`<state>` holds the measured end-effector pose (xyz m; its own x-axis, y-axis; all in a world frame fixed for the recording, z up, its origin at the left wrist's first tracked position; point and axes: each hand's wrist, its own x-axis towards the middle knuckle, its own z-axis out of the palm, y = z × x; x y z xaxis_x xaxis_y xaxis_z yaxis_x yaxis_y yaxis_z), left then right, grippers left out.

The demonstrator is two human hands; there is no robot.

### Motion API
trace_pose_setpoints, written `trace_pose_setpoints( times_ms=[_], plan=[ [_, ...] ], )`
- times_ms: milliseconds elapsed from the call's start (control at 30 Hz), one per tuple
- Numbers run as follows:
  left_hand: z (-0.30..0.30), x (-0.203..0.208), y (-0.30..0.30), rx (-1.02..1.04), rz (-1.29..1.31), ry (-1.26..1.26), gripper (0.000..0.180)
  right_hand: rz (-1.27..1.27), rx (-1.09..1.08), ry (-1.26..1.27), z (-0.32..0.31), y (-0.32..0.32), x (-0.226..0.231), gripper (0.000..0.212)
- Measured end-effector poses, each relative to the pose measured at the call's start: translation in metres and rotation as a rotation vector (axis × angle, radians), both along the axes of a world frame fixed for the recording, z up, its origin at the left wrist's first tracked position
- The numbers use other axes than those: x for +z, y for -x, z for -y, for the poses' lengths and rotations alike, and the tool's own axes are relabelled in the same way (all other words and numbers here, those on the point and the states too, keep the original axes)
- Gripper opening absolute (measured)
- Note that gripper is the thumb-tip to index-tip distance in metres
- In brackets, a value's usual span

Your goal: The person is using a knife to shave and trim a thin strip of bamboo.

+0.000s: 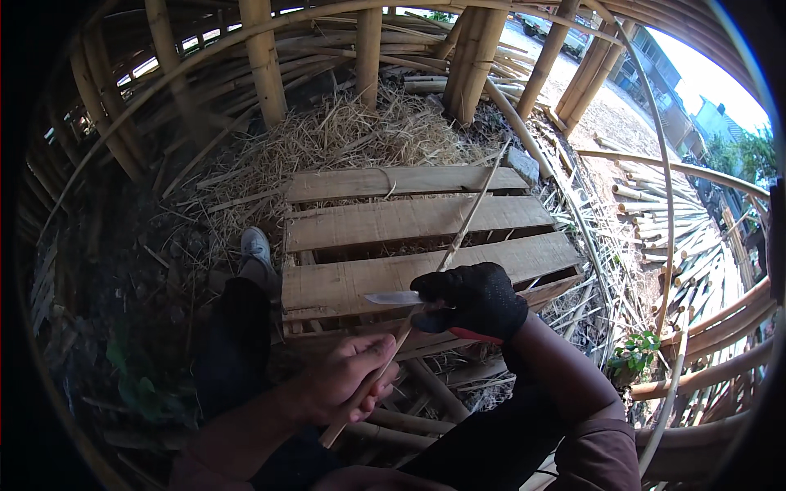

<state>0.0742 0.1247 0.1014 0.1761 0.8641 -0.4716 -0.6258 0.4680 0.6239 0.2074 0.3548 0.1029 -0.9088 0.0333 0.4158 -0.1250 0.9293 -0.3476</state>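
Note:
A long, thin bamboo strip point(465, 231) slants from my lap up over a slatted wooden crate point(409, 222). My bare left hand point(358, 378) is closed round the strip's lower part. Higher up, my right hand point(471, 303) wears a black glove and grips a knife, its handle hidden in the fist. The knife's blade point(391, 299) points left and lies close to the strip, just above my left hand. The strip passes by the gloved fingers; whether the blade touches it I cannot tell.
Shavings point(360, 131) lie heaped behind the crate. Upright bamboo posts point(264, 65) stand beyond them. Cut bamboo poles point(679, 225) are piled outside on the right. My shoe point(255, 250) rests left of the crate, and a small green plant point(637, 352) grows at the right.

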Motion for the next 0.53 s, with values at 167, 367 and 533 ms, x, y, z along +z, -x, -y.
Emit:
trace_pose_setpoints(
  times_ms=[167,367,533],
  plan=[
    [0.0,0.02,-0.008,-0.045,-0.021,-0.015,0.043,0.128,-0.081,-0.123,-0.018,0.0,0.004,0.04],
    [0.008,0.006,-0.001,-0.006,0.138,0.014,0.034,0.183,-0.235,-0.108,-0.024,0.007,-0.002,0.043],
    [0.009,-0.001,0.007,0.059,0.147,0.025,0.03,0.274,-0.286,0.007,0.008,-0.001,0.02,0.051]
  ],
)
